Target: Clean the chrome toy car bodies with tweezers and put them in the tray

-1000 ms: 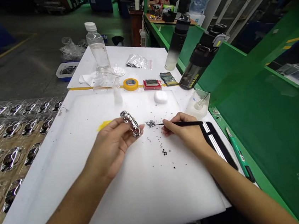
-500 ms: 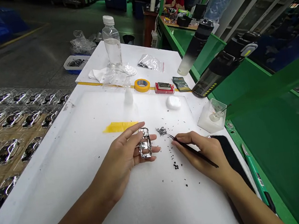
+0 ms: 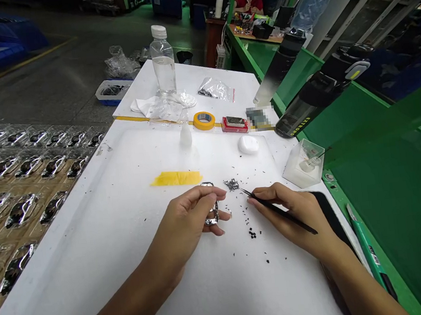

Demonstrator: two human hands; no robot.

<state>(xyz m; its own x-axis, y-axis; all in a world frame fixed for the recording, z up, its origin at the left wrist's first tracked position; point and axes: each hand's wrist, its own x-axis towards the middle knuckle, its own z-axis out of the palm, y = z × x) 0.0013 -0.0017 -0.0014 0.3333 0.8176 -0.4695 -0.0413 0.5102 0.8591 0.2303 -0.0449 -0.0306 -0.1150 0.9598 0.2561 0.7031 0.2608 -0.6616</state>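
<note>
left hand [image 3: 184,230] pinching a chrome badge [image 3: 212,219] | long axis pointing straight ahead | right hand [image 3: 294,216] clenching black tweezers [image 3: 264,202] beside it

Only one word comes close to legible: on the black bottle [image 3: 312,104] at the right, light capitals run along the side near its base and seem to read "EXTROND", though the letters are not certain. The green knife [image 3: 367,251] at near right carries a small white label [image 3: 373,255], too small to read. The red box [image 3: 234,124] shows no readable print, and a pixelated patch [image 3: 258,117] sits just right of it.
</note>
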